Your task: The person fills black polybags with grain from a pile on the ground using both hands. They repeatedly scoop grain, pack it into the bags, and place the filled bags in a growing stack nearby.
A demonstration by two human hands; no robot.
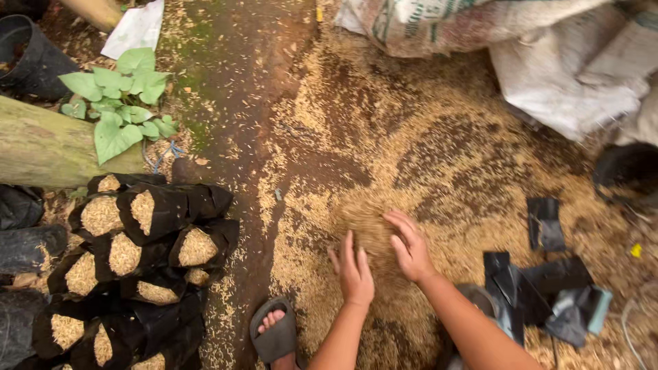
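Both grips lay wide: left hand and right hand cupped a loose, light rice-husk mound, best scooped from beneath, near filled black bags.

Bare damp earth ground, mossy patch, daylight.

Filled black bags were stacked beside a log, where a green leafy plant was seen. White sacks were piled opposite, and empty black bags were scattered nearby.
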